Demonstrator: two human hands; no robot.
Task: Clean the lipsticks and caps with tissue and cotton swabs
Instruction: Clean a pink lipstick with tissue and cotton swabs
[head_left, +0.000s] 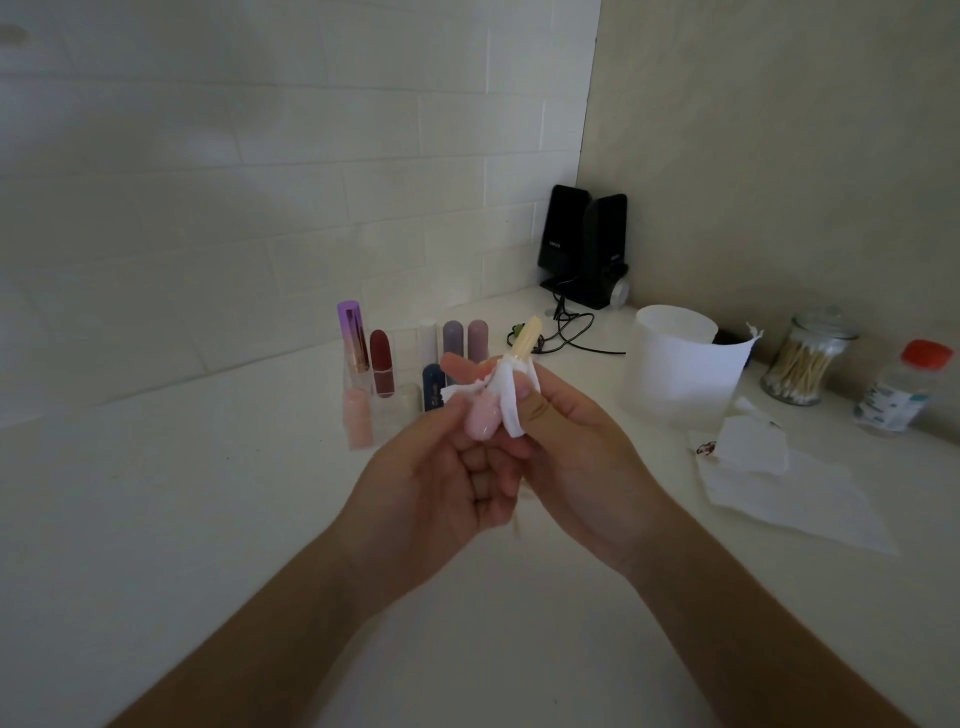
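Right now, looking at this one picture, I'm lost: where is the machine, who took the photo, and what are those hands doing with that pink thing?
There is no machine here: a person works with bare hands, and the single picture comes from a camera worn on their head, looking down. The left hand grips a pink lipstick whose pale stick points up. The fingers of the right hand pinch a piece of tissue wrapped round it. On the white counter behind stand a clear rack of lipsticks, a tissue roll, a jar of cotton swabs, a red-capped bottle, loose tissue sheets and black speakers.
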